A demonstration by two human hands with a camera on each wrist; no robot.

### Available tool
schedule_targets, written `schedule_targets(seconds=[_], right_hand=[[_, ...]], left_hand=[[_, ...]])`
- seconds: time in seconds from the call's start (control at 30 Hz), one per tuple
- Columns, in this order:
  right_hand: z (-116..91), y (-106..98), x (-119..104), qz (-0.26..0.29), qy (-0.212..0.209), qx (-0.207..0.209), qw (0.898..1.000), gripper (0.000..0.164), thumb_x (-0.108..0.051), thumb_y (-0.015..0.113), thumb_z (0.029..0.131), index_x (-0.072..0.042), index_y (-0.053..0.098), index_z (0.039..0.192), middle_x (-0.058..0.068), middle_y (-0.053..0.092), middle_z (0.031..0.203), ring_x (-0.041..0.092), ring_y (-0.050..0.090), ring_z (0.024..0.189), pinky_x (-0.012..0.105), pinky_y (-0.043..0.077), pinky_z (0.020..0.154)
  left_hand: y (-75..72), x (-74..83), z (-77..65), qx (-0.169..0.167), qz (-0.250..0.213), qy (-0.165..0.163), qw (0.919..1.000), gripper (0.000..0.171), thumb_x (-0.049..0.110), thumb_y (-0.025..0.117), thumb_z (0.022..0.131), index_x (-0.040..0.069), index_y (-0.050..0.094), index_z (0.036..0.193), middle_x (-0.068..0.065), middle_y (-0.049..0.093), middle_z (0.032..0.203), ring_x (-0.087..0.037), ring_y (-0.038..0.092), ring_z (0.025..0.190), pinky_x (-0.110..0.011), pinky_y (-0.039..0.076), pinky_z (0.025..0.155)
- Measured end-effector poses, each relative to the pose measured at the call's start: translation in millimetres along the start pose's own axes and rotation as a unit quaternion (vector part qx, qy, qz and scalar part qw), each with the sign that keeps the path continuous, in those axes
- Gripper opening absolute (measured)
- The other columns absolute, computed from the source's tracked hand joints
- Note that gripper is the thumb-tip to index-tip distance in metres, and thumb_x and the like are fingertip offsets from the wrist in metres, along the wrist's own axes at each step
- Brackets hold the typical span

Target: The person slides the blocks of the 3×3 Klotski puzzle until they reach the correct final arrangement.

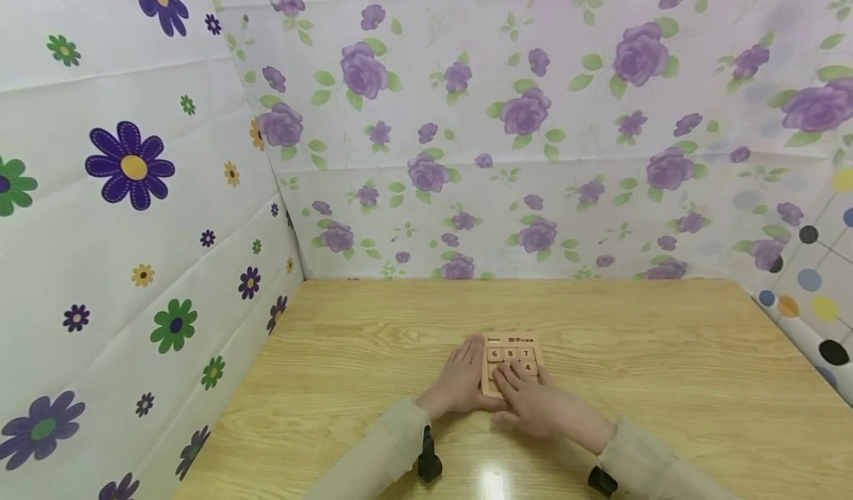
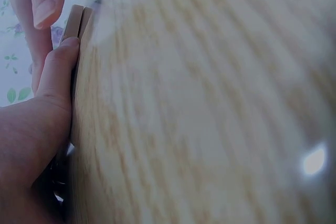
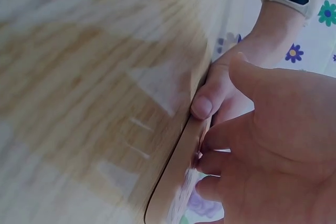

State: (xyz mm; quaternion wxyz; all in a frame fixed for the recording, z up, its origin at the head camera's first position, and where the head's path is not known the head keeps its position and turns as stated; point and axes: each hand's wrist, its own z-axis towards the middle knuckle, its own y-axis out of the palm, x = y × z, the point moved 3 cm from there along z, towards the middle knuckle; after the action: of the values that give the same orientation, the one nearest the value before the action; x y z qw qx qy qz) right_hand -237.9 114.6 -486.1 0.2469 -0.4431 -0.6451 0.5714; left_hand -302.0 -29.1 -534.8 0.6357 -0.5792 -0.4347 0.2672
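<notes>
A wooden sliding number puzzle [image 1: 510, 353] lies flat on the table, with tiles 6, 8, 7 and 4 showing in the head view. My left hand [image 1: 460, 381] holds its near left corner, fingers along the left side and thumb along the near edge. The right hand [image 1: 533, 404] lies over the lower tiles, hiding them, with fingertips touching the face of the puzzle. In the left wrist view, the left thumb [image 2: 60, 61] rests against the puzzle's edge [image 2: 73, 22]. The right wrist view shows the right fingers [image 3: 212, 161] bent slightly onto the puzzle's face.
The wood-grain table [image 1: 373, 322] stretches around the puzzle. A flowered cloth [image 1: 426, 122] hangs behind it, and another cloth [image 1: 133, 263] with daisies hangs on the left. Black wrist cameras are strapped to both sleeves.
</notes>
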Motion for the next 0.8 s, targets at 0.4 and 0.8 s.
schedule_targets(seconds=[0.4, 0.8], right_hand=[[-6, 8, 0, 0.010, -0.011, 0.002, 1.000, 0.083, -0.063, 0.040, 0.093, -0.006, 0.028, 0.152, 0.014, 0.020, 0.160, 0.035, 0.016, 0.149, 0.067, 0.012, 0.116], [-12, 11, -2, 0.006, -0.018, 0.021, 1.000, 0.084, -0.063, 0.045, 0.093, -0.004, 0.029, 0.151, 0.016, 0.025, 0.159, 0.036, 0.021, 0.148, 0.067, 0.016, 0.115]], left_hand=[[-0.2, 0.8, -0.2, 0.004, 0.004, 0.001, 1.0000, 0.127, 0.073, 0.067, 0.072, -0.002, 0.004, 0.154, -0.018, 0.008, 0.162, -0.029, 0.010, 0.151, -0.045, 0.017, 0.123], [-0.5, 1.2, 0.3, 0.000, 0.006, 0.000, 1.0000, 0.126, 0.070, 0.068, 0.073, -0.002, 0.004, 0.154, -0.018, 0.007, 0.163, -0.029, 0.009, 0.151, -0.045, 0.017, 0.123]])
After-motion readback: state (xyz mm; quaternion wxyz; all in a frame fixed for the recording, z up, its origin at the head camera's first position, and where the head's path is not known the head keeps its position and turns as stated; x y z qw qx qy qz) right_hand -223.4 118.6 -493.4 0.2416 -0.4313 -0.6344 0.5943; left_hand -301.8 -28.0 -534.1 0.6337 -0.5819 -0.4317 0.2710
